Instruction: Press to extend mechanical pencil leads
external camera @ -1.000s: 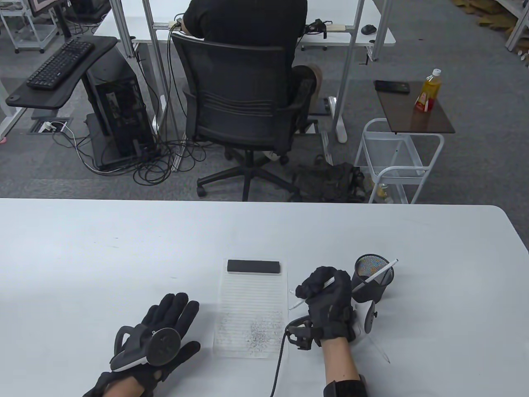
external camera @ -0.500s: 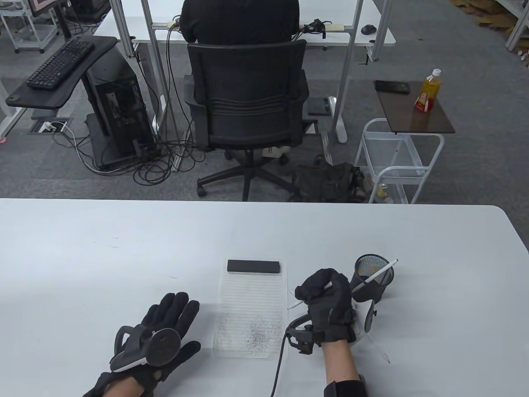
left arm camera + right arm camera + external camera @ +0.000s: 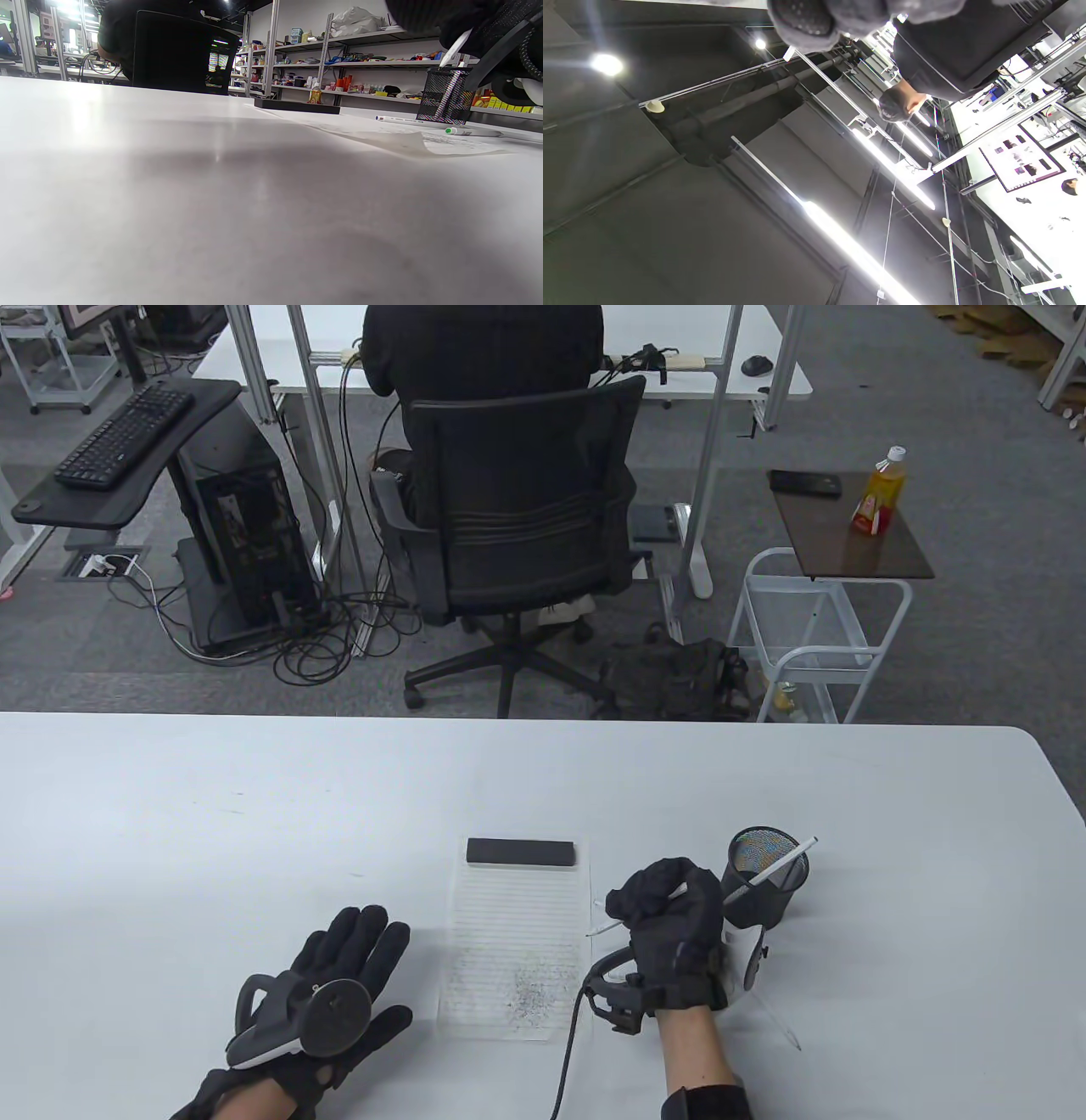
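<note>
My right hand (image 3: 657, 903) grips a white mechanical pencil (image 3: 679, 889) in a closed fist just right of the paper. The pencil's tip end (image 3: 604, 929) sticks out at the lower left, over the paper's right edge. In the left wrist view the fist shows at the top right with a white pencil (image 3: 456, 46) under it. A second white pencil (image 3: 776, 858) leans in the black mesh cup (image 3: 764, 891). My left hand (image 3: 373, 963) lies flat and empty on the table, palm down, fingers spread, left of the paper.
A lined sheet of paper (image 3: 517, 933) with grey graphite marks lies between my hands, with a black bar (image 3: 520, 851) on its top edge. Two more pens (image 3: 407, 120) lie by the cup. A thin pencil (image 3: 776, 1014) lies right of my right wrist.
My right hand has closed a little tighter and drawn slightly toward me, so less of the pencil's tip end shows. My left hand has not moved.
</note>
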Demonstrator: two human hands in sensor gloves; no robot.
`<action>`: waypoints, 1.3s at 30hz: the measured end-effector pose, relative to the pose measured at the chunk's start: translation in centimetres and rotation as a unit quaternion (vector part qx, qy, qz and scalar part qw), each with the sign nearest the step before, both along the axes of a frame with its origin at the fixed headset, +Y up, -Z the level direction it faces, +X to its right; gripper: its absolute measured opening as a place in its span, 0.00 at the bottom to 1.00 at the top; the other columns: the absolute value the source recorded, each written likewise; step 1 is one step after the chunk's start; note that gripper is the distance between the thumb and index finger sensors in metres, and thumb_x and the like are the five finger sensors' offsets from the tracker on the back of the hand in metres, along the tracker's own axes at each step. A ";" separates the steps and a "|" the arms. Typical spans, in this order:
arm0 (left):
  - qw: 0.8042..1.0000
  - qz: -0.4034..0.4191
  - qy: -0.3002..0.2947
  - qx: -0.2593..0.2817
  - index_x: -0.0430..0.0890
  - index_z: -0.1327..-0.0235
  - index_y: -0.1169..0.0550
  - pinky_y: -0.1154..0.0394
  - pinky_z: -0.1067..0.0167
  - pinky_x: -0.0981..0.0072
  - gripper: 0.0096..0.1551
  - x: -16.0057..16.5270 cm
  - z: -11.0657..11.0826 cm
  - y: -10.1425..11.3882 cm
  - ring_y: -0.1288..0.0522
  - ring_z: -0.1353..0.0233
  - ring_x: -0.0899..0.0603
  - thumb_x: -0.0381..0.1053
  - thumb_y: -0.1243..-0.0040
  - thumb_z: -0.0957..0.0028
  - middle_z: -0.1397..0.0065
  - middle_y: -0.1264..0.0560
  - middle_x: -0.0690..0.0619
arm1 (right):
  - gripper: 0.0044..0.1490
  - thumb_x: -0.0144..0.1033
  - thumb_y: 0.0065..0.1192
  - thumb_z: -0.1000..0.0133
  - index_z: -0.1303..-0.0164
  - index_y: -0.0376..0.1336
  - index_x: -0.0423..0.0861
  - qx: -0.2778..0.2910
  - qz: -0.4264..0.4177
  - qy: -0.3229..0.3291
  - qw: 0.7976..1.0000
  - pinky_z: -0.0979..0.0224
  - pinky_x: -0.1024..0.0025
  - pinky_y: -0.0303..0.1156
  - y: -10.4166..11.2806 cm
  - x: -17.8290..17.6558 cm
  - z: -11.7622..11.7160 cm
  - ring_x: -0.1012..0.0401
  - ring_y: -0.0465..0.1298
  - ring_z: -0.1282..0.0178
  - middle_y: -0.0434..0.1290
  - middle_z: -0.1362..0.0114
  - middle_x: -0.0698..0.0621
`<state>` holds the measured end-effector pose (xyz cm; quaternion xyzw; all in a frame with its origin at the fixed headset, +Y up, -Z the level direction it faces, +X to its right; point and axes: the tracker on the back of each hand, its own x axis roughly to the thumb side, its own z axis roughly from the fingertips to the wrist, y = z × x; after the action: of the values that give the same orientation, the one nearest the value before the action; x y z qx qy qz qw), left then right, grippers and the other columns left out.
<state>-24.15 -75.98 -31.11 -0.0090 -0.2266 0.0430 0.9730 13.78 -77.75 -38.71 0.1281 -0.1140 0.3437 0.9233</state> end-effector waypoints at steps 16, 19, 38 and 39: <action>1.000 -0.003 0.000 -0.002 0.51 0.17 0.51 0.47 0.24 0.33 0.54 0.0 0.0 -0.1 0.52 0.15 0.29 0.71 0.48 0.52 0.13 0.54 0.43 | 0.31 0.53 0.46 0.35 0.53 0.72 0.39 0.001 0.018 0.016 1.000 0.50 0.40 0.74 0.0 -0.9 0.0 0.46 0.74 0.60 0.74 0.55 0.44; 1.000 -0.003 -0.001 0.000 0.51 0.17 0.51 0.47 0.24 0.33 0.54 0.1 0.0 -0.1 0.52 0.15 0.29 0.71 0.48 0.52 0.13 0.54 0.43 | 0.26 0.48 0.48 0.35 0.54 0.71 0.40 -0.025 0.028 0.004 0.999 0.51 0.41 0.76 -0.4 -1.3 0.1 0.47 0.75 0.61 0.75 0.56 0.45; 1.000 -0.005 -0.001 -0.002 0.52 0.17 0.51 0.47 0.24 0.33 0.54 0.1 -0.1 -0.1 0.52 0.15 0.29 0.71 0.48 0.52 0.13 0.54 0.43 | 0.31 0.53 0.47 0.35 0.53 0.72 0.39 -0.040 0.094 0.059 0.993 0.49 0.40 0.74 -2.9 -5.7 0.2 0.46 0.74 0.60 0.74 0.55 0.44; 1.000 -0.004 0.000 -0.002 0.51 0.17 0.51 0.47 0.24 0.33 0.54 0.0 -0.1 -0.2 0.52 0.15 0.29 0.71 0.48 0.52 0.13 0.55 0.43 | 0.30 0.53 0.47 0.35 0.53 0.72 0.39 -0.042 0.098 0.060 0.992 0.50 0.40 0.75 -2.9 -5.9 0.2 0.46 0.75 0.60 0.74 0.55 0.44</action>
<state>-24.11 -76.13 -31.19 -0.0122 -0.2269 0.0393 0.9731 7.88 -80.67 -38.51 0.1197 -0.0306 0.4285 0.8951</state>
